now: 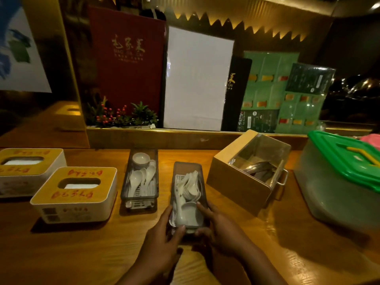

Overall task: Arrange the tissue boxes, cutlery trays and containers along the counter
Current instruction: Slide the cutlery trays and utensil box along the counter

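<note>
Both my hands hold the near end of a grey cutlery tray (186,168) full of white spoons and a small bowl. My left hand (162,239) grips its left corner and my right hand (218,229) its right corner. A second cutlery tray (141,175) with white spoons and a bowl lies just to its left, further back. Two tissue boxes with yellow tops stand at the left: one nearer (76,194) and one behind it at the frame's edge (26,169). A wooden box with a clear lid (248,171), holding metal utensils, sits askew to the right.
A large translucent container with a green lid (341,177) stands at the far right on the wooden counter (287,254). Behind the counter's raised ledge stand a red menu (127,64), a white board (195,79), green sheets (267,91) and a small plant (123,116).
</note>
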`<state>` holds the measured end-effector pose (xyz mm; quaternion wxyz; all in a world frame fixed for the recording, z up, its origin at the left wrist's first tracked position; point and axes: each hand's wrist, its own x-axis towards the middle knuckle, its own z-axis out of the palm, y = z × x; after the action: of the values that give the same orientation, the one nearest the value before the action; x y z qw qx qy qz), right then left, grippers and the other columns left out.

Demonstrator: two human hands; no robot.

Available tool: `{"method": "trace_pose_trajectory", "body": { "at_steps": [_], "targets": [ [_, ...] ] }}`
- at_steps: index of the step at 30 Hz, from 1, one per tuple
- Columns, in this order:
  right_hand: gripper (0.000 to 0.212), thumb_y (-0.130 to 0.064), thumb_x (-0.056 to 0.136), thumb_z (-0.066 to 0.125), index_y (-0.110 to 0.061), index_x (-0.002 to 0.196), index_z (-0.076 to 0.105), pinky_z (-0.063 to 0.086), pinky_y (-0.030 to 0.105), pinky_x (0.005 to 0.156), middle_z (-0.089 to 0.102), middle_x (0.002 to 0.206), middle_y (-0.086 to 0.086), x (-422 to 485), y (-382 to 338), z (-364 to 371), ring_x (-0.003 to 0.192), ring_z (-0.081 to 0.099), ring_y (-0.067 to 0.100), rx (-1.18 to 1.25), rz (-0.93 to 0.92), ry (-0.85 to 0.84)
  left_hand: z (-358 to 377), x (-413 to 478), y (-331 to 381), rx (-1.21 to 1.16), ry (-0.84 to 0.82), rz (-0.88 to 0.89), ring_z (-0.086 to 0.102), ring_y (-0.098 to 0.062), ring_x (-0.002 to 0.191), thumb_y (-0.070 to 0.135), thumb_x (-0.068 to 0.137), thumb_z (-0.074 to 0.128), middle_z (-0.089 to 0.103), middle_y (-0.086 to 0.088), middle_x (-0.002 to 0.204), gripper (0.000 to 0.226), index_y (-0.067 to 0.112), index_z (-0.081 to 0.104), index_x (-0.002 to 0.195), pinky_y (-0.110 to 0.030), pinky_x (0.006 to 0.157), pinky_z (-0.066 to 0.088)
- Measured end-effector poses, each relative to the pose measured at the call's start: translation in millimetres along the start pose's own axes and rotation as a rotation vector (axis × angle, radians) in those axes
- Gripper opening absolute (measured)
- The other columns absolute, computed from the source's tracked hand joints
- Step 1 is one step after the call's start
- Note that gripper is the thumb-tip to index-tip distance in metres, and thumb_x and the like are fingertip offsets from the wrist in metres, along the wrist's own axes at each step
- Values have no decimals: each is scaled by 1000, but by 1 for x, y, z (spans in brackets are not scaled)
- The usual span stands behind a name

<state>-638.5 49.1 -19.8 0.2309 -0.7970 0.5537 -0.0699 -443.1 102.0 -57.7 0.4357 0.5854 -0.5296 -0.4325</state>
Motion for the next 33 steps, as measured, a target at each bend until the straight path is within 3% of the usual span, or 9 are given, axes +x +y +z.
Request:
{"method": "trace_pose_trajectory", "body": {
  "at_steps": [3,7,11,18,21,24,27,30,33],
  "targets": [
    [74,-42,95,57,-40,156,14,40,41,110,-1,166,-8,19,6,0,145,29,25,-60,-38,-14,12,11,4,55,116,-17,65,12,99,36,93,68,64,27,120,66,44,36,151,-23,84,58],
    [77,-45,95,55,-43,155,8,41,42,108,-4,166,-8,33,15,-3,144,32,28,-102,-101,-57,27,13,15,93,267,-78,61,-7,113,34,95,66,62,4,139,65,35,38,154,-26,94,51],
    [78,-51,94,53,-42,155,6,40,41,107,-3,167,0,41,24,-3,142,34,32,-110,-150,-70,44,17,22,111,371,-127,58,-23,126,29,97,63,59,-5,144,61,30,40,153,-31,100,48],
    [80,-63,92,48,-45,154,2,41,43,106,-1,167,-2,44,40,-6,143,33,30,-53,-240,-62,66,21,24,101,557,-191,54,-28,129,27,100,57,54,-6,148,57,34,38,153,-36,94,48],
    [78,-64,92,47,-44,154,4,39,40,107,17,164,-6,34,56,-33,143,32,23,1,-338,-30,73,17,21,250,670,-179,51,-28,132,27,98,60,47,-2,151,56,36,40,150,-46,100,50],
    [60,-56,95,49,-42,150,28,40,34,106,40,152,-13,25,85,-74,136,39,11,99,-430,99,92,19,35,436,764,17,42,-26,138,24,95,63,39,-2,154,56,27,44,147,-44,103,46],
    [40,-45,96,53,-41,136,49,43,24,96,50,137,-17,25,125,-118,123,45,1,195,-412,349,134,29,68,477,679,246,37,-13,138,36,93,60,36,6,154,55,27,46,145,-34,103,38],
    [30,-34,94,58,-31,125,61,48,35,95,58,130,-4,37,174,-152,119,52,12,232,-303,671,188,43,96,409,482,299,24,-1,143,54,91,56,20,19,160,68,41,30,152,-30,111,32],
    [33,-26,91,65,-26,124,62,50,44,96,55,131,4,49,220,-169,119,53,22,291,-26,764,232,65,114,364,274,196,4,-10,154,71,86,54,-7,22,166,86,53,4,153,-45,120,28]
  ]
}}
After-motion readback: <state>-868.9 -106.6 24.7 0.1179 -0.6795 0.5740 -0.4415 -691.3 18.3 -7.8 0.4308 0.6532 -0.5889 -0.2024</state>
